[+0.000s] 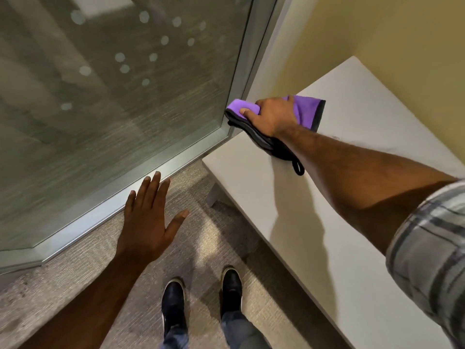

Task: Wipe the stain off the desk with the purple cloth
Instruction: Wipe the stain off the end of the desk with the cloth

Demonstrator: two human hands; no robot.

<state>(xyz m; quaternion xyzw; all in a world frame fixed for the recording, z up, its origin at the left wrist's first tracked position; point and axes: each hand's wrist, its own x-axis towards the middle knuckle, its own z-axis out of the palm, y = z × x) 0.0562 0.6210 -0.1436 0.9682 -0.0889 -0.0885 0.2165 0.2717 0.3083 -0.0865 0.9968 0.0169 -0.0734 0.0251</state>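
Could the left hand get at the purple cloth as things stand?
Probably yes: the left hand hangs open over the floor, nothing between it and the purple cloth, though the right hand already presses it on the desk.

frosted glass panel (pixel 113 91) in metal frame, grey carpet (pixel 75 280) below, yellow wall (pixel 377 28) at right.

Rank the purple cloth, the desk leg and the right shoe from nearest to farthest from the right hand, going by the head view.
From the right hand:
1. Purple cloth: in the hand's grip, pressed on the desk near the glass wall.
2. Desk leg: below the desk's near corner, toward the person.
3. Right shoe: on the carpet at the bottom of the view.
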